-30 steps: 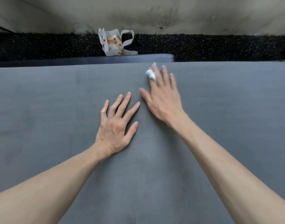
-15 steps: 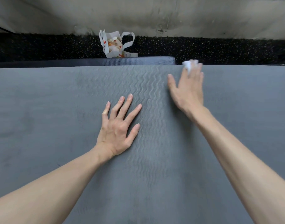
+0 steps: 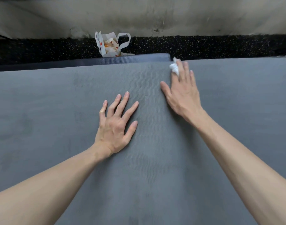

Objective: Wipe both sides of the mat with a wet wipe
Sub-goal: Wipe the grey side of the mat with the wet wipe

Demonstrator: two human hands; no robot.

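A grey ribbed mat (image 3: 57, 111) fills most of the view, its far edge running across near the top. My left hand (image 3: 115, 125) lies flat on the mat near the middle, fingers spread and straight. My right hand (image 3: 182, 93) lies further up and to the right, fingers stretched toward the mat's far edge. A crumpled white wet wipe (image 3: 174, 68) shows under and between its fingertips, pressed against the mat. Most of the wipe is hidden beneath the fingers.
A darker mat edge (image 3: 106, 60) shows just beyond the grey mat. Past it runs black speckled flooring (image 3: 220, 46), then a stained wall base. A small white paper bag (image 3: 111, 44) with handles stands on the flooring.
My right hand slid the wipe rightward along the mat's far edge, then drew back a little toward me and left. My left hand stayed flat in place.
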